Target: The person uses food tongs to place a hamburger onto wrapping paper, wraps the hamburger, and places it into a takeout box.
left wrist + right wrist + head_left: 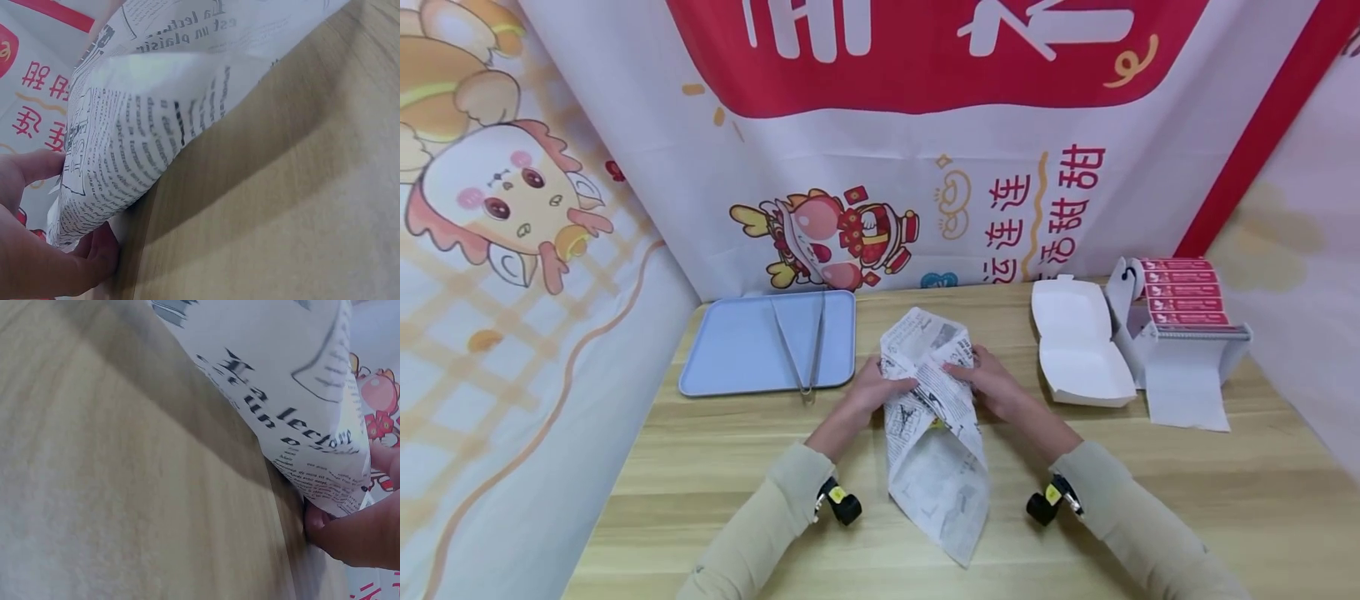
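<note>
A sheet of newsprint-patterned wrapping paper [942, 492] lies folded over something in the middle of the table. Only a small yellow bit [937, 423] of the contents shows in the fold; the rest is hidden. My left hand [872, 388] grips the paper's left side, thumb on top. On the opposite side my right hand [991, 385] holds it the same way, its thumb over the crossed flaps. Toward me, the paper's lower corner hangs loose and pointed. Both wrist views show fingers curled under the printed paper's edge, close over the wood.
A blue tray [718, 358] with metal tongs [814, 354] on it lies at the back left. An opened white box [1078, 350] stands at the back right, beside a dispenser [1232, 346] with a roll of red labels [1183, 292]. A printed curtain [865, 150] hangs behind the wooden table [700, 475].
</note>
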Demonstrator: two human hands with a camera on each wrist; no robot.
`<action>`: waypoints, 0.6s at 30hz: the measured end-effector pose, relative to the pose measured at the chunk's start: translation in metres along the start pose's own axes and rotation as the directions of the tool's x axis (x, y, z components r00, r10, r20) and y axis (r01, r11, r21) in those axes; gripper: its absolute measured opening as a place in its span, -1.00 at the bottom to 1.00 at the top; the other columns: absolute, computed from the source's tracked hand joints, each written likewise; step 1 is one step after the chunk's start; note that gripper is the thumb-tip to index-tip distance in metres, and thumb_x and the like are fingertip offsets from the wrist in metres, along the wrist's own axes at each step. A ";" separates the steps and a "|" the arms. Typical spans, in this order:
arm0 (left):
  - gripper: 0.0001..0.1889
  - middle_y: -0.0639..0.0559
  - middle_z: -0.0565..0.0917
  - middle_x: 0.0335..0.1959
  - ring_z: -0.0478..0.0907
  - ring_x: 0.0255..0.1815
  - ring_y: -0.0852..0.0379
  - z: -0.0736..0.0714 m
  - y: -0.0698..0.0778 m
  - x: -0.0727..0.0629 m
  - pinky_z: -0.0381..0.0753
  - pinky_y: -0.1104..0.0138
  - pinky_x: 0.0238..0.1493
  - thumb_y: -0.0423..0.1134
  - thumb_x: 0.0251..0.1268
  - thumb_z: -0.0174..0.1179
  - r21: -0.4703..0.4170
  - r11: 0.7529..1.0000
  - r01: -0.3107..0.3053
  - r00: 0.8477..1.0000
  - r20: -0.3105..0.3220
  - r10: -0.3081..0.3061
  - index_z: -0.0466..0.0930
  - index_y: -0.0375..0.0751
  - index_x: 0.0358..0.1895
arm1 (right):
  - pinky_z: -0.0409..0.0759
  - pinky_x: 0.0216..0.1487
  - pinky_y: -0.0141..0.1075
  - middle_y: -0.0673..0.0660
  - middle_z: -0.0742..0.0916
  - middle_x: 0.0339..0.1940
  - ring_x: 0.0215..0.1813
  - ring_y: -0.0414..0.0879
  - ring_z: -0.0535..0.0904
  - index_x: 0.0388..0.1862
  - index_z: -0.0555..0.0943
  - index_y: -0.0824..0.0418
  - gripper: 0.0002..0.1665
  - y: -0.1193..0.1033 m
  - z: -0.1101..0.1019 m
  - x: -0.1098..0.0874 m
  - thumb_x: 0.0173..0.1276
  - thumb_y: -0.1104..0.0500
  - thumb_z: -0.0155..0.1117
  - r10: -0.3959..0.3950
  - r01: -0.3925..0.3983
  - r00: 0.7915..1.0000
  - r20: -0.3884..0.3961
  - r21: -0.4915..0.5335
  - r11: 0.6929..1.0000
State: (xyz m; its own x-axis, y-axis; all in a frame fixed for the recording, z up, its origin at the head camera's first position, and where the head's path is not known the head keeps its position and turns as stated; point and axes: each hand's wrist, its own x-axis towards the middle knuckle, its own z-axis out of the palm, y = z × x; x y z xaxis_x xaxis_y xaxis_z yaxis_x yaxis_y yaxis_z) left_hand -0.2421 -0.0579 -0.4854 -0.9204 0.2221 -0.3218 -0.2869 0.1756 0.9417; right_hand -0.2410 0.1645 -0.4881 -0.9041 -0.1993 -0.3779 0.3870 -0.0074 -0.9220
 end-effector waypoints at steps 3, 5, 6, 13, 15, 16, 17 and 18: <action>-0.47 -0.14 0.75 -0.02 0.73 -0.26 0.14 0.002 -0.004 0.002 0.73 0.34 -0.16 -0.43 0.10 0.40 -0.063 0.998 -0.026 1.000 0.015 0.027 0.54 -0.19 0.20 | 0.66 -0.14 -0.42 0.08 0.72 -0.04 -0.19 -0.19 0.68 0.48 0.27 0.33 -0.33 0.001 -0.003 0.004 0.47 0.20 0.19 0.030 -0.030 1.000 -0.007 0.025 0.999; -0.46 -0.18 0.73 0.01 0.71 -0.24 0.15 0.005 -0.006 0.004 0.72 0.35 -0.14 -0.50 0.08 0.37 -0.108 0.993 -0.051 0.998 0.015 0.053 0.53 -0.23 0.20 | 0.65 -0.16 -0.42 0.05 0.75 -0.13 -0.21 -0.19 0.69 0.43 0.36 0.34 -0.42 0.001 -0.005 0.005 0.49 0.21 0.16 0.044 -0.043 0.999 -0.030 0.033 0.999; -0.46 -0.22 0.72 0.03 0.71 -0.23 0.14 0.006 -0.007 0.005 0.72 0.34 -0.12 -0.54 0.07 0.35 -0.129 0.989 -0.066 0.998 0.014 0.068 0.52 -0.28 0.20 | 0.65 -0.17 -0.42 0.04 0.75 -0.15 -0.21 -0.18 0.69 0.42 0.38 0.33 -0.44 0.002 -0.005 0.006 0.49 0.22 0.15 0.053 -0.052 0.997 -0.050 0.034 0.998; -0.28 -0.29 0.58 0.18 0.67 -0.18 0.13 0.009 -0.009 0.007 0.72 0.34 -0.08 -0.63 -0.01 0.28 -0.230 0.973 -0.006 0.998 -0.063 -0.009 0.23 -0.32 0.29 | 0.66 -0.16 -0.43 0.24 0.68 0.15 -0.20 -0.20 0.68 0.44 0.38 0.29 -0.40 0.005 -0.006 0.012 0.44 0.33 0.18 0.054 -0.042 0.987 -0.148 0.080 0.996; -0.27 -0.30 0.58 0.20 0.67 -0.19 0.13 0.008 -0.009 0.010 0.71 0.34 -0.07 -0.63 -0.01 0.26 -0.261 0.965 0.004 0.999 -0.049 -0.018 0.23 -0.33 0.30 | 0.66 -0.17 -0.44 0.26 0.65 0.21 -0.20 -0.21 0.68 0.43 0.39 0.29 -0.39 0.006 -0.006 0.014 0.41 0.35 0.20 0.056 -0.038 0.984 -0.168 0.105 0.994; -0.28 -0.31 0.58 0.20 0.68 -0.18 0.12 0.007 -0.009 0.011 0.71 0.34 -0.06 -0.64 -0.01 0.25 -0.279 0.960 0.005 0.999 -0.032 -0.015 0.26 -0.34 0.31 | 0.66 -0.17 -0.44 0.27 0.64 0.22 -0.20 -0.21 0.68 0.43 0.40 0.28 -0.39 0.006 -0.006 0.014 0.40 0.36 0.21 0.057 -0.038 0.984 -0.171 0.113 0.993; -0.30 -0.29 0.59 0.20 0.69 -0.17 0.12 0.005 -0.009 0.013 0.71 0.33 -0.05 -0.64 0.01 0.24 -0.293 0.956 0.011 1.000 -0.017 -0.016 0.29 -0.34 0.32 | 0.66 -0.17 -0.44 0.25 0.65 0.22 -0.20 -0.21 0.68 0.42 0.41 0.27 -0.39 0.006 -0.006 0.015 0.39 0.37 0.22 0.060 -0.038 0.983 -0.176 0.122 0.992; -0.31 -0.28 0.59 0.22 0.69 -0.15 0.12 0.004 -0.008 0.014 0.71 0.33 -0.03 -0.64 0.03 0.22 -0.307 0.952 0.014 1.000 -0.003 -0.015 0.31 -0.34 0.33 | 0.66 -0.17 -0.44 0.24 0.66 0.21 -0.20 -0.21 0.68 0.42 0.41 0.27 -0.38 0.007 -0.005 0.015 0.38 0.38 0.22 0.057 -0.034 0.983 -0.175 0.134 0.990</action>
State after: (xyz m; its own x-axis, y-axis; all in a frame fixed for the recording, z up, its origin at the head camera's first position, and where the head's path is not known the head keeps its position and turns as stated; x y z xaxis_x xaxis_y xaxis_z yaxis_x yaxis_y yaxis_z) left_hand -0.2519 -0.0523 -0.4981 -0.9166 0.2169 -0.3357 -0.3670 -0.1238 0.9220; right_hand -0.2532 0.1666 -0.5005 -0.8981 -0.0244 -0.4391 0.4383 -0.1314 -0.8892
